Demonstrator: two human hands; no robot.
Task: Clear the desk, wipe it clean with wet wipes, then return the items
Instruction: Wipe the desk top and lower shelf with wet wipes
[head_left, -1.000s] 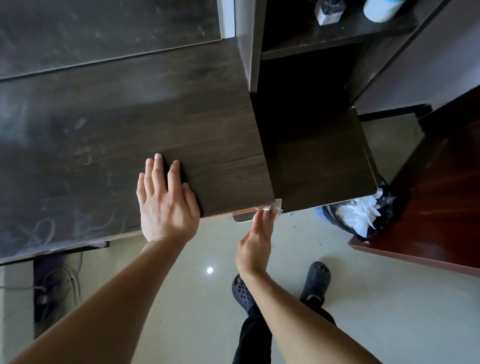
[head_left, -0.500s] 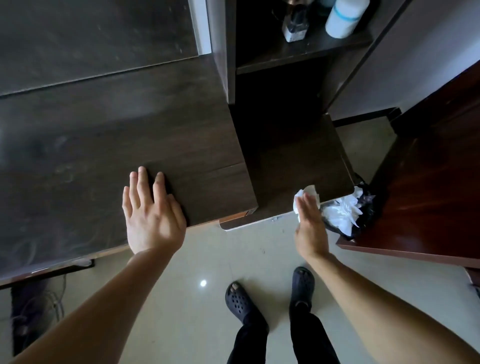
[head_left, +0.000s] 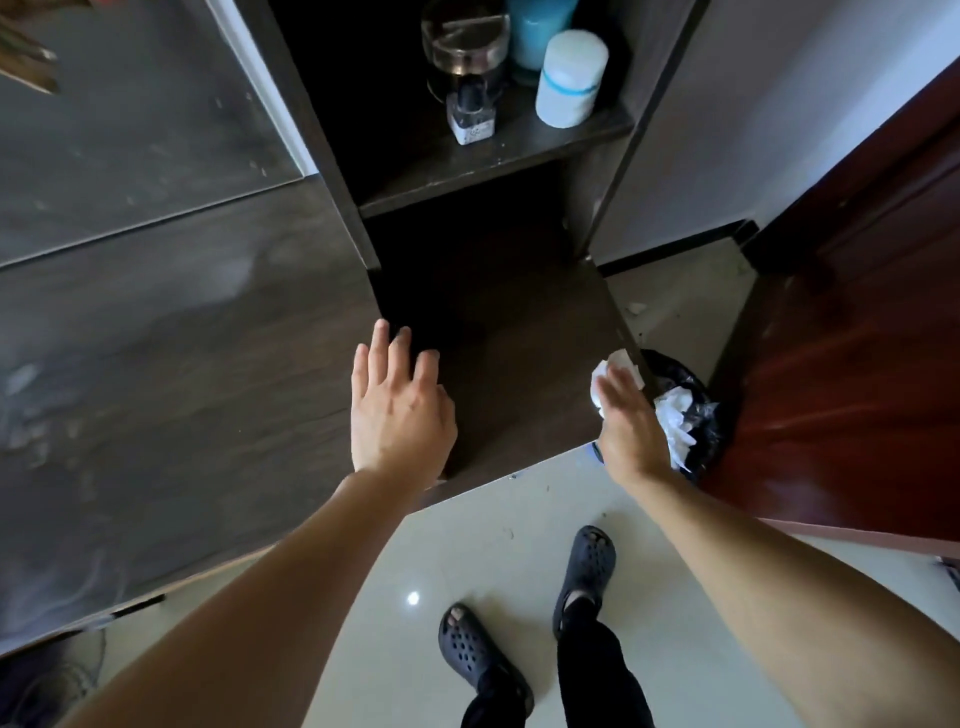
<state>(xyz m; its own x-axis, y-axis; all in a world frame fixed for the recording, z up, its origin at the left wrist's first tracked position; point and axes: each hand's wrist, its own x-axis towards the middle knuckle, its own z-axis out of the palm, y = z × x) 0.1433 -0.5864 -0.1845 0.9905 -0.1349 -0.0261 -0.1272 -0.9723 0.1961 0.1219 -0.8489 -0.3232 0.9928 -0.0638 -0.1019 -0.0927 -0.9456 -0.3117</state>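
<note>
The dark wooden desk (head_left: 182, 374) fills the left of the view, its top streaked with damp smears. To its right lies a lower, darker surface (head_left: 509, 353) under a shelf unit. My left hand (head_left: 397, 410) hovers with fingers spread over the desk's right front corner, holding nothing. My right hand (head_left: 626, 421) presses a crumpled white wet wipe (head_left: 605, 371) flat against the right edge of that lower surface, fingers straight.
A black-lined bin (head_left: 685, 410) with white wipes stands on the floor right of my right hand. The shelf (head_left: 519, 150) above holds a glass jar (head_left: 465, 57), a small bottle (head_left: 470, 117) and white and blue containers. A red-brown wooden panel (head_left: 857, 374) is at right.
My right hand carried the wipe from the desk's front edge rightward to the lower surface's right edge. My left hand lifted off the desk and moved right. The view shifted right and forward.
</note>
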